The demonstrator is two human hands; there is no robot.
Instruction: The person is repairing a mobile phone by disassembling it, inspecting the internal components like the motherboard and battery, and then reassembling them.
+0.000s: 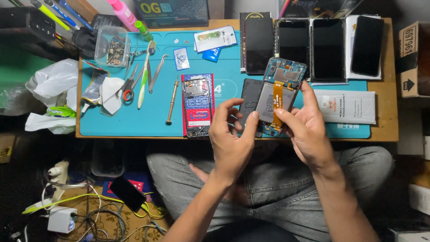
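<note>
An opened phone (281,95) with its back off shows a grey battery, an orange flex cable and a circuit board at its far end. My right hand (304,127) grips it along its right edge and lower end, thumb on the orange cable. My left hand (230,136) touches the phone's lower left edge, thumb and fingers apart. The phone is tilted above the front edge of a teal work mat (156,121). A dark back cover (249,101) lies on the mat under it.
On the mat lie a red-and-blue magnetic screw pad with a phone frame (197,104), a brass screwdriver (172,101), tweezers, scissors (129,87) and a clear parts box (111,46). Several black phone screens (313,47) line the far right. Cables and a phone (127,192) lie on the floor.
</note>
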